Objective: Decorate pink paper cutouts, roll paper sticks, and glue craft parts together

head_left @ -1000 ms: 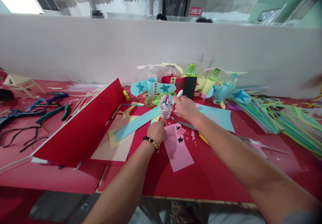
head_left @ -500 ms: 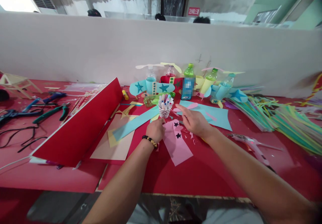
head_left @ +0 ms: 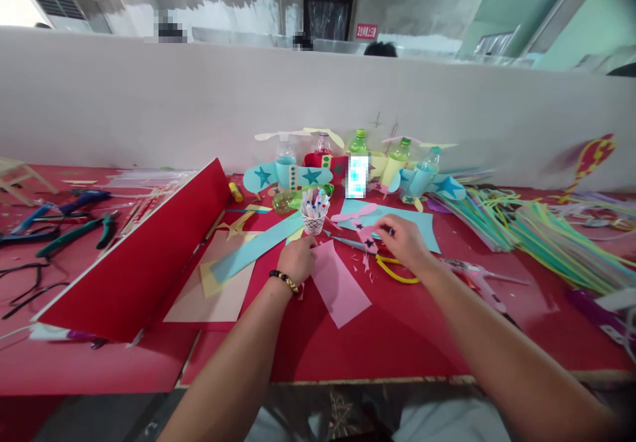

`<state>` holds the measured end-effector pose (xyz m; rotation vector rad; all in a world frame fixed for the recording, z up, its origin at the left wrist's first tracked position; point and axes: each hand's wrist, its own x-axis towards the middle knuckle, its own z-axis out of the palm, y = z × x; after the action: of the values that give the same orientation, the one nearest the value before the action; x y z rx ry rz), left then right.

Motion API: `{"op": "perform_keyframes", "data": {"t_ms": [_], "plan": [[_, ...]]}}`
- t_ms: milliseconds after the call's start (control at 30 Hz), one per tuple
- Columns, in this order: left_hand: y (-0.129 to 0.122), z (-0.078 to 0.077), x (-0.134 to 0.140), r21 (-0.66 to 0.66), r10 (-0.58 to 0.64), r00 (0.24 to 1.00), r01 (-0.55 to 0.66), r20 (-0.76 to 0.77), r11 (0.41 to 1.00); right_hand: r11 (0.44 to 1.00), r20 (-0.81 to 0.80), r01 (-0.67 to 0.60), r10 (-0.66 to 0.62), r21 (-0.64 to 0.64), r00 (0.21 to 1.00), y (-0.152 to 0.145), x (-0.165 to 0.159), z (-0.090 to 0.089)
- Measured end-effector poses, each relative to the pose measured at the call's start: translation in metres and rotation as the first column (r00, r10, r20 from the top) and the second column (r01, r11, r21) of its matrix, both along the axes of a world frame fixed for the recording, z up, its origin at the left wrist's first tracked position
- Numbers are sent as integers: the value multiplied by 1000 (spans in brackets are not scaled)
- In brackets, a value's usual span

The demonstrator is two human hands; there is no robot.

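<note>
My right hand (head_left: pixel 403 238) pinches a pink paper strip with dark stars (head_left: pixel 366 235), just above the red table. Closed at the upper left corner of a plain pink sheet of paper (head_left: pixel 340 286) is my left hand (head_left: pixel 297 260), its fingertips partly hidden. Scissors with yellow handles (head_left: pixel 395 270) lie below my right hand, their blades pointing left. Behind my hands stands a white cup of marker pens (head_left: pixel 314 213). A pink propeller-shaped cutout (head_left: pixel 355 213) rests on blue paper (head_left: pixel 422 224). Small pink scraps are scattered near the scissors.
Decorated bottle planes (head_left: pixel 285 164) and a phone (head_left: pixel 356 175) line the white partition (head_left: pixel 199 97). A red board (head_left: pixel 149 256) leans at left, with pliers (head_left: pixel 74 236) beyond it. On the right lie a pink glue gun (head_left: pixel 479 279) and bundles of coloured strips (head_left: pixel 551 243).
My right hand has taken hold of the starred strip and moved it rightward off the pink sheet. The scissors are now more exposed. The view has shifted slightly to the right.
</note>
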<state>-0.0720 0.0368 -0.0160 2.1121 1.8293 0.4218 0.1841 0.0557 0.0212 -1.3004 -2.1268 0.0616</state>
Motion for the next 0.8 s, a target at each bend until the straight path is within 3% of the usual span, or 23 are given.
{"op": "perform_keyframes", "data": {"t_ms": [167,300,400,567,700,800], "plan": [[-2,2,2,3,-14,1000,14,23,1000,989,5,141,-141,33,990,35,34,7],[-3,3,2,13,-18,999,17,37,1000,982,27,188,-188,2,982,64,39,-2],[-4,4,2,27,-26,998,25,51,999,977,13,211,-210,-33,978,64,38,-5],[-5,9,3,71,-67,993,60,96,996,980,-51,161,-168,-119,985,1,25,-11],[-11,17,5,109,-134,981,119,144,987,972,-154,67,-103,-225,983,-67,12,-31],[-21,26,12,131,-241,928,211,284,969,955,-264,30,-111,-294,958,-99,8,-46]]}}
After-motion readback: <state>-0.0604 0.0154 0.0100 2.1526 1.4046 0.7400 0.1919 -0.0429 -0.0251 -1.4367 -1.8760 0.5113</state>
